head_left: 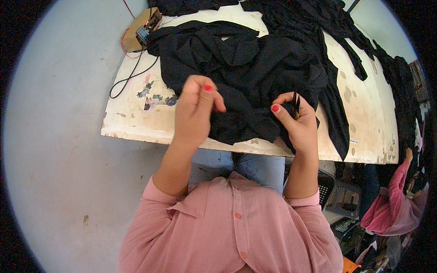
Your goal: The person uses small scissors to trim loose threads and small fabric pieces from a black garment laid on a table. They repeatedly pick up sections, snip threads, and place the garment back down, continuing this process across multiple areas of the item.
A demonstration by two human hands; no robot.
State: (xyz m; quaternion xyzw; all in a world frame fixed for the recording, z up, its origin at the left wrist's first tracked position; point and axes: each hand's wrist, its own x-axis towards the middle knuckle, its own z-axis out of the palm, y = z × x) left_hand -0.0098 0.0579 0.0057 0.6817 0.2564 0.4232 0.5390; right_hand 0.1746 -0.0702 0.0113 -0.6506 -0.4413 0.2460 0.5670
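Observation:
A large piece of black cloth point(246, 68) lies crumpled on the table in front of me, its near edge reaching the table's front. My left hand point(195, 109) is raised over the left part of the cloth, slightly blurred. Its fingers curl in with the thumb against them; whatever they may pinch is too small to see. Over the cloth's right part, my right hand point(300, 120) holds a pair of thread snips point(296, 107), dark blades pointing away from me. The thumb and forefinger of that hand come close together near the cloth.
The pale, stained tabletop point(132, 120) ends just before my lap. At its far left stand a cardboard box point(136, 36) and a black cable point(123, 86). More black garments point(314, 18) lie along the back and right. A person in pink point(391, 204) is at the far right.

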